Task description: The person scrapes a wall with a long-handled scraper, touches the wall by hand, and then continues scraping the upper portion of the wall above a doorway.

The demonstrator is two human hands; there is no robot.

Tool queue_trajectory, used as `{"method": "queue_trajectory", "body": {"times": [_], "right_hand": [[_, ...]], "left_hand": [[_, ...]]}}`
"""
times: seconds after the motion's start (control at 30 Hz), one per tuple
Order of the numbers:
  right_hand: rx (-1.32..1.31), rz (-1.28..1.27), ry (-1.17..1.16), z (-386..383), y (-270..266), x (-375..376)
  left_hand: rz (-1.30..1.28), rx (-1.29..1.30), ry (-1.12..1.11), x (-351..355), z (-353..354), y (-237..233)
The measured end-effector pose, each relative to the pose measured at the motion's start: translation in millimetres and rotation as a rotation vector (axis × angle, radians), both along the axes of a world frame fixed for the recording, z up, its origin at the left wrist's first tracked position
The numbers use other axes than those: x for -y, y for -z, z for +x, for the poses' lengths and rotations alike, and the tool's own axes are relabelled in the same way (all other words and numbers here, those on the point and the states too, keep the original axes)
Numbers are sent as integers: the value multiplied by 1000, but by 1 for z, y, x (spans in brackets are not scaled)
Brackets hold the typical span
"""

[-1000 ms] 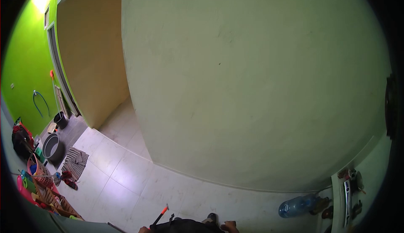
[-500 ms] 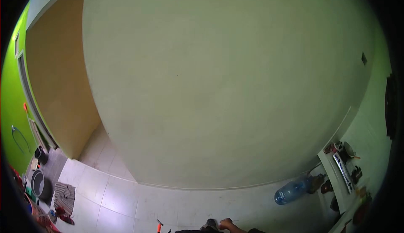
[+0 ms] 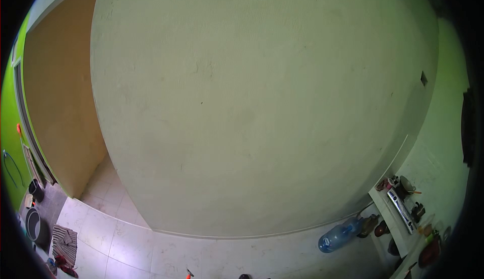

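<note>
Tool [image 3: 189, 276] being cut by bottom edge, only head and orange neck visible, presumably being carried low; hands being cropped out, grip can't be told. Blue bottle [image 3: 335, 238] being kept on floor [image 3: 217, 259] near worktop [image 3: 390, 221], likely saving space.

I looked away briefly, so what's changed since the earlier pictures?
The view has swung right, carrying the striped mat toward the left edge and showing more counter. The hands are no longer clearly in view; only the top of the orange tool shows at the bottom edge. No grasp or release is visible. The blue bottle still lies on the floor beside the counter.
</note>
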State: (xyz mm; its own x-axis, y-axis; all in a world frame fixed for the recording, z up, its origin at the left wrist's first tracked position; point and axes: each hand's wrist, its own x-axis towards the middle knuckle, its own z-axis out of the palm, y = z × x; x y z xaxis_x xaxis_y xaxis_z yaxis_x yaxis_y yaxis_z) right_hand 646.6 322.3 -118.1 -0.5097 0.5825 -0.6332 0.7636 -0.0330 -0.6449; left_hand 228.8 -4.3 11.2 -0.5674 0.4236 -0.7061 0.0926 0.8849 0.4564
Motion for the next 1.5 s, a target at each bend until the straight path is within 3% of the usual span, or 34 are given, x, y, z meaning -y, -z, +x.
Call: {"method": "queue_trajectory", "body": {"times": [0.3, 0.47, 0.5, 0.53, 1.0, 1.5], "right_hand": [[-409, -77, -18, 49, 10, 41], [3, -190, 452, 33, 26, 31], [-200, -227, 382, 46, 20, 33], [-230, -224, 367, 56, 15, 34], [-181, -140, 504, 156, -11, 23], [-168, -82, 535, 185, -3, 55]], "left_hand": [[62, -23, 44, -14, 26, -16], [114, -45, 88, -40, 55, -33], [119, -49, 96, -44, 62, -37], [129, -53, 106, -50, 69, -39], [269, -65, 277, -123, 177, -71], [350, -57, 337, -96, 217, -91]]}}
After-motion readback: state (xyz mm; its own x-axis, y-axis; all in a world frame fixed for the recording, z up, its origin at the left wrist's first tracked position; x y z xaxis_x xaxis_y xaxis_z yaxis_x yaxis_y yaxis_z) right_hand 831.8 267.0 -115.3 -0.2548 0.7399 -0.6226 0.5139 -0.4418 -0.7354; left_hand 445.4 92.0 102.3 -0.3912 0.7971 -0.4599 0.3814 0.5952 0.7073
